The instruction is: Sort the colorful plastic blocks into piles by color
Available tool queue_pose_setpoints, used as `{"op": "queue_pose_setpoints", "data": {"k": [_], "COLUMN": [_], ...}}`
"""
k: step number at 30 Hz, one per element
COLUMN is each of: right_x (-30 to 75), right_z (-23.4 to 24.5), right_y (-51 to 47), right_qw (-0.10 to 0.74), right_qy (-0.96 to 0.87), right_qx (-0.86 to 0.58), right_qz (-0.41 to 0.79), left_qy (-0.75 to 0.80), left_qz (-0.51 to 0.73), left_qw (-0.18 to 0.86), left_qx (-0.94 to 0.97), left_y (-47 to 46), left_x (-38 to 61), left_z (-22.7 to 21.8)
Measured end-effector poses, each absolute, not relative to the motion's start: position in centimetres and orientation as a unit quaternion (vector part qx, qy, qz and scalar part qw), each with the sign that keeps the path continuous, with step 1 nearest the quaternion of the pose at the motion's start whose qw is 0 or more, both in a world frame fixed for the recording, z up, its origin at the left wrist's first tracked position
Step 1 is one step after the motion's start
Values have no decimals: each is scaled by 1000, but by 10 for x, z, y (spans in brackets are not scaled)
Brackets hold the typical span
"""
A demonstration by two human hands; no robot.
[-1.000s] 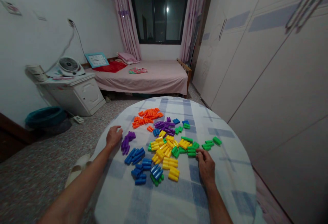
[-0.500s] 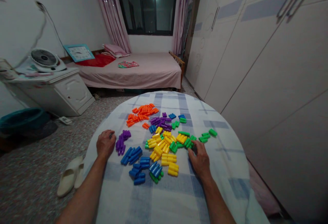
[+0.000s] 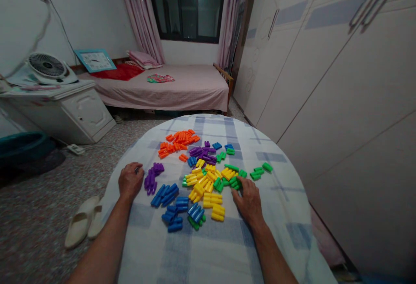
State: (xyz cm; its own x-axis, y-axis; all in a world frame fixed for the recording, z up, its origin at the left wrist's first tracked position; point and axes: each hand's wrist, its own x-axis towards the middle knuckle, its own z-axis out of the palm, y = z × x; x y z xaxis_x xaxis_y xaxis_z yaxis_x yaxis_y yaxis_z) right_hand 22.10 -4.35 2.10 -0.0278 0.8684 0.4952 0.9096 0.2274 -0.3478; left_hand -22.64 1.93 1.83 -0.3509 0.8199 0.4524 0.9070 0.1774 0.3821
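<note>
Partly curled, the right hand (image 3: 247, 199) sits low over the surface (image 3: 221, 253), which is round and draped in white cloth with blue-grey checks. Its thumb and forefinger stand parted, with nothing showing gripped between them. The fingertips lie at a cluster of glossy green plastic pieces shaped like joined tubes (image 3: 234, 183), right of the surface's middle; whether they press or only brush them is too small to make out. Near the left edge, the left hand (image 3: 130, 183) is loosely bent just beside some purple tube-shaped plastic pieces (image 3: 151, 181); I can't say whether it has hold of anything (the gap by its thumb is small and dark).

Green and bright yellow tube-shaped plastic pieces (image 3: 212, 200) crowd together, so a broad sweep of the right hand could drag yellow along with green. An outward knock from the left hand might send purple pieces towards the left edge.

The green cluster's axes vary. Behind the yellow, one long green piece (image 3: 232, 168) runs nearly parallel to the far edge; out towards the right edge, another green piece (image 3: 267, 167) slants from far left to near right. Their ends look too alike to tell front from back.
</note>
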Motion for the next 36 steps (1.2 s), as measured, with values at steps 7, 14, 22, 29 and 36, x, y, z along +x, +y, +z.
{"op": "queue_pose_setpoints", "data": {"k": [7, 14, 22, 29, 36], "right_x": [217, 237, 237, 228, 262], "right_z": [30, 39, 67, 53, 37], "right_y": [-46, -47, -16, 8, -10], "right_qw": [277, 178, 211, 161, 166], "right_qy": [-695, -624, -747, -791, -719], "right_qx": [-660, -752, -627, -590, -667], "right_qz": [-73, -113, -65, -30, -99], "left_qy": [-766, -769, -767, -760, -768], "left_qz": [-310, -312, -324, -321, -323], "left_qw": [66, 60, 53, 57, 58], "left_qx": [-560, -555, -552, -563, -549], "left_y": [19, 16, 16, 15, 17], "left_x": [-227, -222, -222, -221, -223], "left_z": [17, 23, 24, 25, 24]}}
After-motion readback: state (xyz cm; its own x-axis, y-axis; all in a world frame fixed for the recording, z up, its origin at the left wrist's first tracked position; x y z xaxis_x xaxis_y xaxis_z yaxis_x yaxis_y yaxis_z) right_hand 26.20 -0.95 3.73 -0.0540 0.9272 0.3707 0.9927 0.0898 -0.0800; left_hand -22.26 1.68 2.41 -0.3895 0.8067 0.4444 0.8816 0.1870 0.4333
